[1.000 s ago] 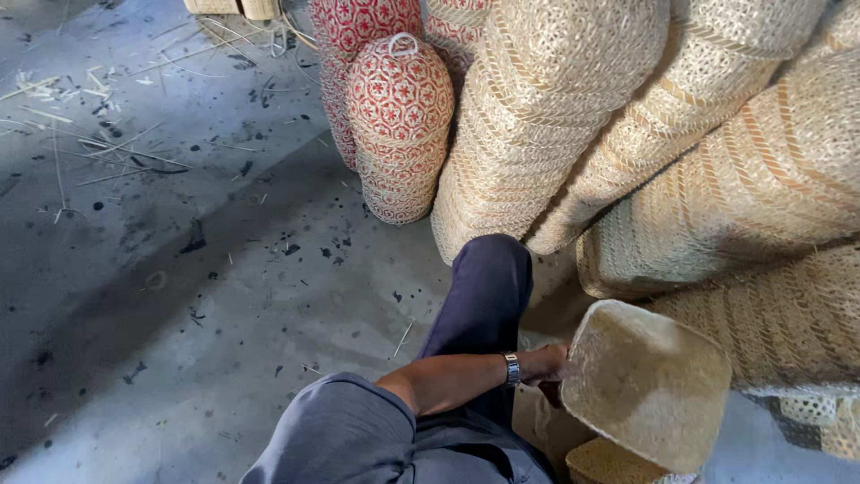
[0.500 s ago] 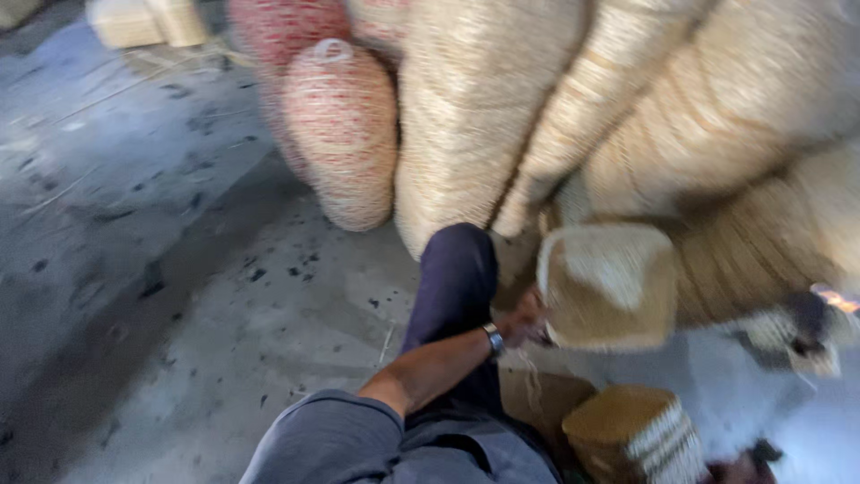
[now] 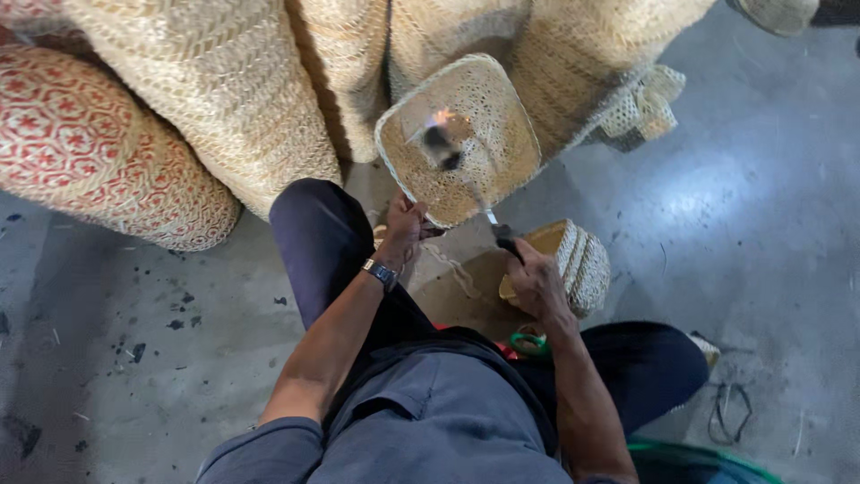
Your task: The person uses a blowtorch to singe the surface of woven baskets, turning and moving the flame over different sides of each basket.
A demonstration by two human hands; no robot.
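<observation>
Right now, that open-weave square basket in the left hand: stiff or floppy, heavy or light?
Probably light: the left hand holds the woven basket up by its rim alone. Likely fairly stiff, since it keeps its squared shape. The open weave looks crushable.

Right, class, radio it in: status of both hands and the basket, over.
Left hand grips woven basket by its rim, opening tilted toward camera. Right hand holds thin torch, flame inside basket. Stacked baskets crowd close behind.

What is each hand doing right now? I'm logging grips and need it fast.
Left hand: closed on the rim of the square woven basket.
Right hand: closed on a thin torch tool with a small flame inside the basket.
</observation>
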